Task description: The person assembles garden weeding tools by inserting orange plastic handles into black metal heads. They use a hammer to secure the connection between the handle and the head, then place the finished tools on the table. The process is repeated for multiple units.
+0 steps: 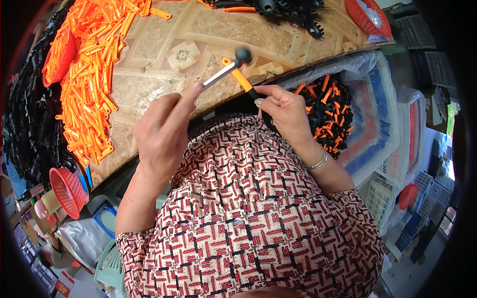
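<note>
My left hand (164,126) is closed around a small hammer with a silver shaft (217,75) and a round black head (243,55), slightly smeared by motion. The hammer crosses over the far end of an orange handle (240,78); whether they touch I cannot tell. The near end of that handle joins a black part, which my right hand (284,111) pinches between thumb and fingers just off the table's front edge. What the black part looks like below my fingers is mostly hidden.
A large heap of loose orange handles (89,84) covers the left of the patterned table (198,37), with a red basket (60,57) in it. Black pieces (290,15) lie at the far edge. A plastic-lined crate (370,104) at right holds orange-and-black pieces (328,116).
</note>
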### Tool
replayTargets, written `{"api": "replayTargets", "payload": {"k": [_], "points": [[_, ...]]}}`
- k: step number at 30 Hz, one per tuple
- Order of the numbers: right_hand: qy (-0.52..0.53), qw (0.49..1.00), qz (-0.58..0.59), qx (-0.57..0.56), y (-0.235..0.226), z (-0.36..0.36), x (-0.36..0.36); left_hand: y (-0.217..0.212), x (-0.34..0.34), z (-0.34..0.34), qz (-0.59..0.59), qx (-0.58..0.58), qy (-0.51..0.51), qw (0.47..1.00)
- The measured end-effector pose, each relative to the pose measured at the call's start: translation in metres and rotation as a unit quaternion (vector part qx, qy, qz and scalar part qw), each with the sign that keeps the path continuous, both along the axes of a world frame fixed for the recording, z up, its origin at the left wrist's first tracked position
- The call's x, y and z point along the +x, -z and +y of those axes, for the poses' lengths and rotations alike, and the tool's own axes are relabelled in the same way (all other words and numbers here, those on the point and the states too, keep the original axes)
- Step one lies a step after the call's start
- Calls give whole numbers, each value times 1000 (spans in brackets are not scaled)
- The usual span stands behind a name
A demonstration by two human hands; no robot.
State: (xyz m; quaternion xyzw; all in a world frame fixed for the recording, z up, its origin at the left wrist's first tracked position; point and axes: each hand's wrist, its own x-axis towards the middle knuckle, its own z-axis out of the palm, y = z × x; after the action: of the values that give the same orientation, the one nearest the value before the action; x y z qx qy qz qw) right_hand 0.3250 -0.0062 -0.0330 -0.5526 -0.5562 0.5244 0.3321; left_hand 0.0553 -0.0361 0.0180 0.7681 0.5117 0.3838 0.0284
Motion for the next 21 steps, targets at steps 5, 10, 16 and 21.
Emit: {"api": "replayTargets", "payload": {"k": [5, 10, 16, 21], "points": [[-8, 999, -17, -30, -11, 1, 0, 13, -9, -3, -27, -9, -43, 999], [-54, 993, 2, -105, -25, 15, 16, 7, -5, -4, -13, -267, -23, 963], [-75, 980, -182, 29, -61, 57, 139, 19, -43, -13, -301, -198, -130, 924], [4, 827, -440, 350, -109, 105, 108, 34, -65, -18, -496, -225, -162, 823]]}}
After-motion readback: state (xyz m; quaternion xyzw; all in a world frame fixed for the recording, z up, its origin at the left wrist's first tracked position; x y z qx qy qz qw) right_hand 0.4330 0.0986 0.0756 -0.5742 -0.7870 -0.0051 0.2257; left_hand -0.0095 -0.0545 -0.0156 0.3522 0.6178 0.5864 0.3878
